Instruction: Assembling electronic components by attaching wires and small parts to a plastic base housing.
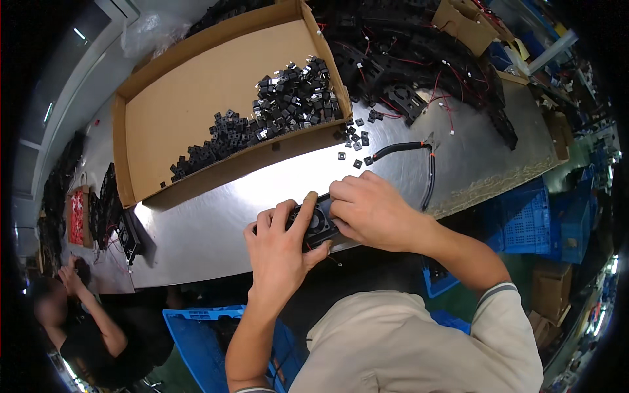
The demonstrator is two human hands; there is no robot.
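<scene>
A black fan housing [319, 223] with a round fan in it is held at the table's front edge. My left hand [280, 245] wraps its left side, fingers over the top and thumb along the near edge. Against the right part of the housing, my right hand [370, 213] is closed with curled fingers; anything pinched between them is hidden. A thin wire with a small connector [339, 264] hangs below the housing. Beyond my hands lie several small black square pieces [357, 145]. Cutting pliers [401, 147] with black and orange handles rest spread to the right.
A shallow cardboard box [196, 78] holds heaped black parts [295, 92]. Black housings with red wires [406, 98] pile up at the far right. Blue crates [517, 216] stand beyond the table's right edge; another blue crate [203, 314] is below left. A co-worker [98, 321] sits at left.
</scene>
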